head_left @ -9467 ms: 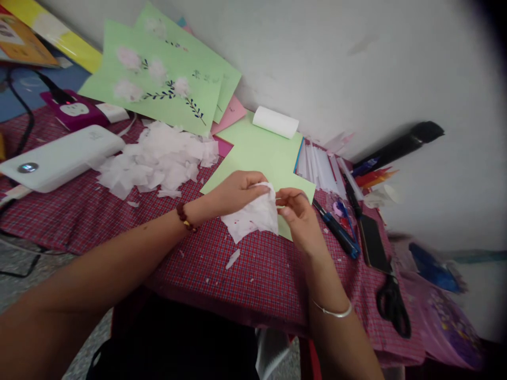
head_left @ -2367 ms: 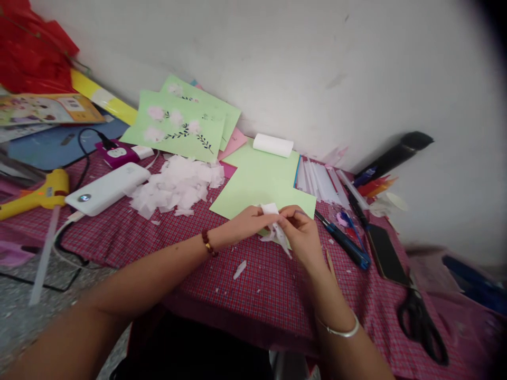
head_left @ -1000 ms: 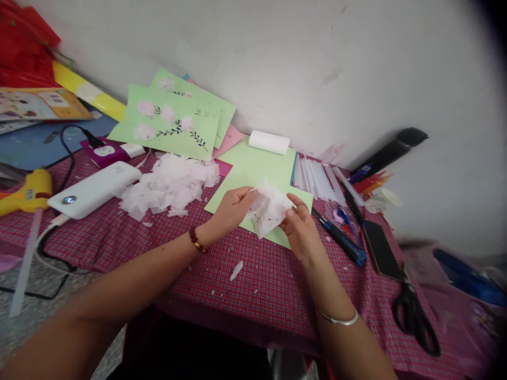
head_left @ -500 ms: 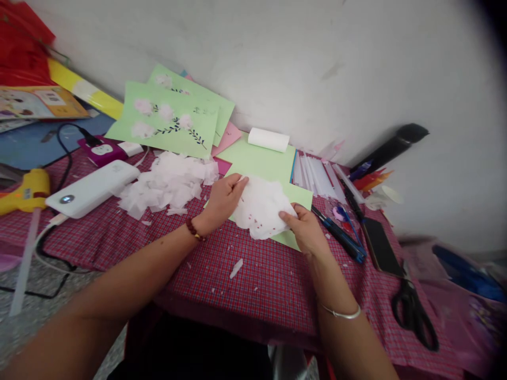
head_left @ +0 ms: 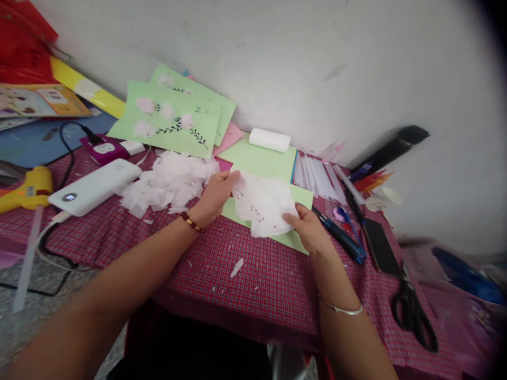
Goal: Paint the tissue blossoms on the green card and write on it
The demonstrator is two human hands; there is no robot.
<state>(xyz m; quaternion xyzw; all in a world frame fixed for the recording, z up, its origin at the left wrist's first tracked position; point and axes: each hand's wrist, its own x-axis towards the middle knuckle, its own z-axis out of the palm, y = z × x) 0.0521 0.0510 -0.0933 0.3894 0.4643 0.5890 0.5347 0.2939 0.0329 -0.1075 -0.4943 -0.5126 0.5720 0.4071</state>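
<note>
Between my two hands a thin white tissue paper with small reddish specks is held spread out. My left hand pinches its upper left corner, thumb against fingers. On the opposite side my right hand grips the lower right edge between thumb and fingers. Beneath the tissue lies a light green sheet, partly covered by it. A loose heap of white tissue pieces is just left of my left hand. A utility knife rests to the right of my right hand.
Green cards with paper flowers lean on the wall. At left are a white power bank and a yellow glue gun. A paper roll, glue sticks, a phone and black scissors lie behind and right.
My left hand has shifted slightly left, drawing the tissue paper wider and flatter. Its rounded outline now looks more angular. My right hand keeps its grip, moved slightly right.
</note>
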